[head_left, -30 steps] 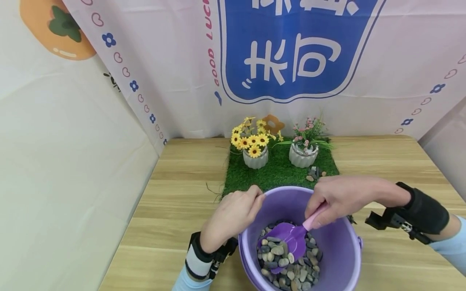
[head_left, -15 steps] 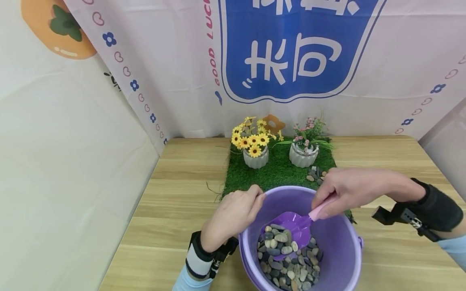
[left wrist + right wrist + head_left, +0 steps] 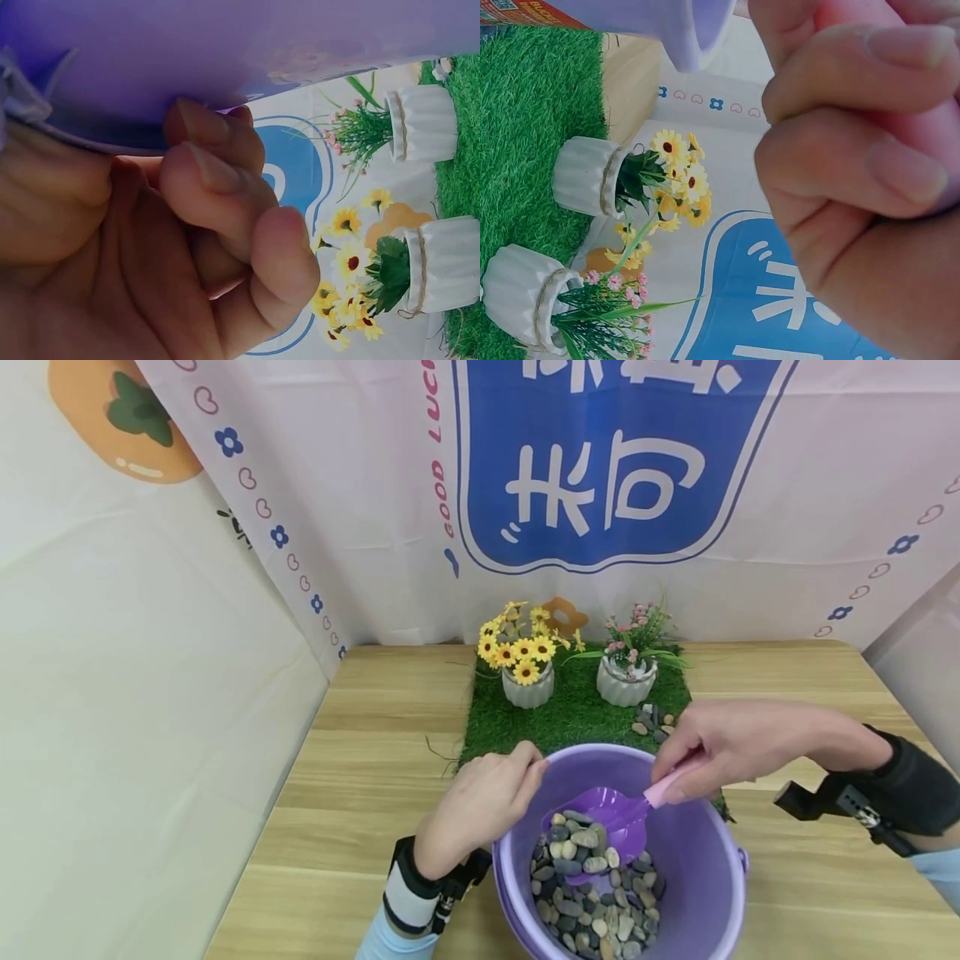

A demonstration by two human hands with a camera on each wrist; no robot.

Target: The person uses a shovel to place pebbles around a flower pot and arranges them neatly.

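Observation:
A purple bucket [image 3: 693, 877] stands at the front of the table with a layer of pebbles [image 3: 624, 920] in its bottom. My left hand [image 3: 483, 797] grips the bucket's rim at its left; in the left wrist view its fingers [image 3: 214, 176] curl at the purple wall. Over the bucket, my right hand [image 3: 723, 752] holds a toy shovel [image 3: 626, 831] by its pink handle. Its purple blade carries a heap of pebbles [image 3: 577, 843] above those in the bottom. In the right wrist view the fingers [image 3: 840, 161] wrap around the pink handle [image 3: 922, 142].
Behind the bucket lies an artificial grass mat [image 3: 570, 727] with a pot of yellow flowers [image 3: 528, 689] and a pot of pink flowers [image 3: 628, 681]. A small pile of stones [image 3: 652, 720] sits by the pink pot. A printed cloth [image 3: 375, 527] hangs behind the wooden table [image 3: 360, 777].
My right hand has moved up and to the right, lifting the shovel with its pebbles off the bottom layer. The left hand stays on the rim.

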